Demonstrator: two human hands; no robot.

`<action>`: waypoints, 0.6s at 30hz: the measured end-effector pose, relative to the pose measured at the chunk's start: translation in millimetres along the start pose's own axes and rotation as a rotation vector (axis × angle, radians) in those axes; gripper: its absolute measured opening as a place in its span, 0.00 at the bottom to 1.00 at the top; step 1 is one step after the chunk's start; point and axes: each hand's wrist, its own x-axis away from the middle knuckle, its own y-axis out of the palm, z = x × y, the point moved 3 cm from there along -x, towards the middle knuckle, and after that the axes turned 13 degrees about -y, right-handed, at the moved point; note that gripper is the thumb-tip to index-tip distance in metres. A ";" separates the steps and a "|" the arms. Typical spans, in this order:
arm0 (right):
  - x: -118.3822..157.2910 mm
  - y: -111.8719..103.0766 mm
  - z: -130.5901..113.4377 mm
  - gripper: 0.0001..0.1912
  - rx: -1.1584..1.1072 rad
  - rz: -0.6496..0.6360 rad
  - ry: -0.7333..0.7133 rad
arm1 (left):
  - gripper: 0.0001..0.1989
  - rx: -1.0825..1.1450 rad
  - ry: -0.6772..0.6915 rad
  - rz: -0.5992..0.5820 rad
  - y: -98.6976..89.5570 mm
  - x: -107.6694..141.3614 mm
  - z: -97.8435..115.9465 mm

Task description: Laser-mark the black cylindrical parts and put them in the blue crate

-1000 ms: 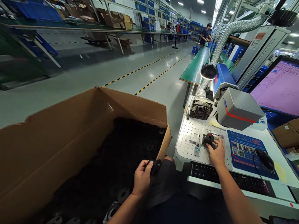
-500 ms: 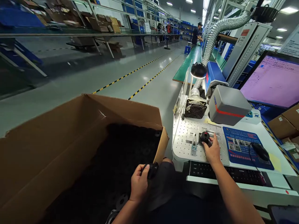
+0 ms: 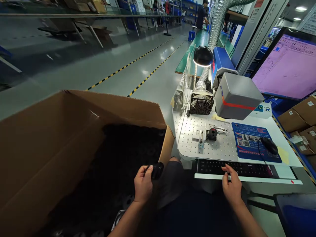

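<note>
Inside the dim carton (image 3: pixel 81 131), left hand (image 3: pixel 143 184) fingers grip a black part (image 3: pixel 157 170); right hand (image 3: pixel 232 187) released.

the right hand (image 3: pixel 232 187) is now withdrawn from the black part (image 3: pixel 211 134) and rested on the keyboard (image 3: pixel 237 168).

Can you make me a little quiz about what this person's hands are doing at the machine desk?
1. What does the left hand hold?
2. True or false: the right hand touches the black part on the plate.
3. What is the right hand at: A) mouse B) keyboard C) cardboard box?

Key:
1. A small round black part.
2. False; it lies apart from it.
3. B.
</note>
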 end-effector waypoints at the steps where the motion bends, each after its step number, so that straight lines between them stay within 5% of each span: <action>1: 8.2 1.6 1.4 0.19 -0.012 -0.024 0.002 | 0.19 -0.003 -0.001 -0.001 0.1 -0.6 -1.1; 18: 18.6 15.1 7.4 0.20 -0.086 -0.126 -0.055 | 0.20 0.005 -0.013 0.003 0.8 0.3 -1.9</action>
